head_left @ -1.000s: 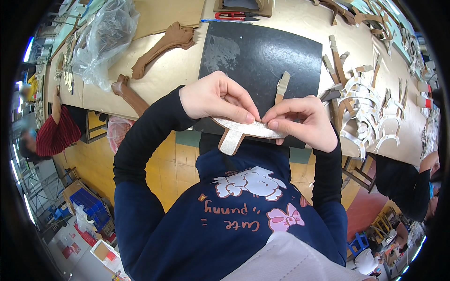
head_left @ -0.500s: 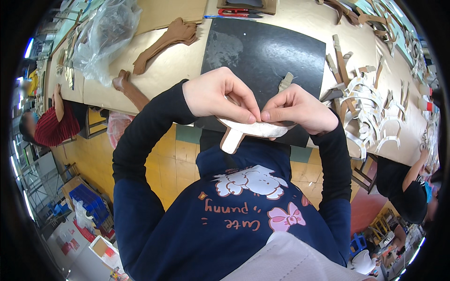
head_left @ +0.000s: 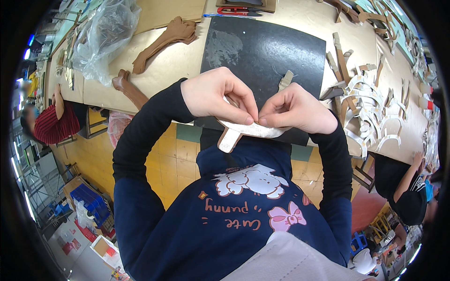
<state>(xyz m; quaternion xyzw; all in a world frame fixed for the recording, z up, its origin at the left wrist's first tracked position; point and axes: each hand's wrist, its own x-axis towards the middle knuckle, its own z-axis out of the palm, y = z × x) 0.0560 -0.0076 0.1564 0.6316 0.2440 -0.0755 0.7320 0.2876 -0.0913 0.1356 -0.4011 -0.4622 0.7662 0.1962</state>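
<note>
Between my hands is a T-shaped leather strap piece [head_left: 229, 141], white on the face toward me with a brown edge. Its short tab hangs down toward my body. My left hand [head_left: 216, 97] pinches the curved band from the left, thumb and fingers closed on its upper edge. Close beside it, the fingertips of my right hand [head_left: 300, 111] pinch the same edge and nearly touch the left ones. A greyish-tan strap end [head_left: 285, 80] with loose threads shows just above my right hand; whether it joins the held piece is hidden.
A black mat [head_left: 267, 49] lies under my hands. Brown leather pieces [head_left: 166, 43] and a clear plastic bag [head_left: 108, 40] lie left. Red-handled snips [head_left: 236, 12] and a pen sit beyond the mat. Many white-and-brown straps [head_left: 365, 112] are heaped right. People work at both sides.
My right hand's fingertips have shifted slightly left along the band. The strap piece has tilted a little in my grip. At far right, another person's arm and body have moved.
</note>
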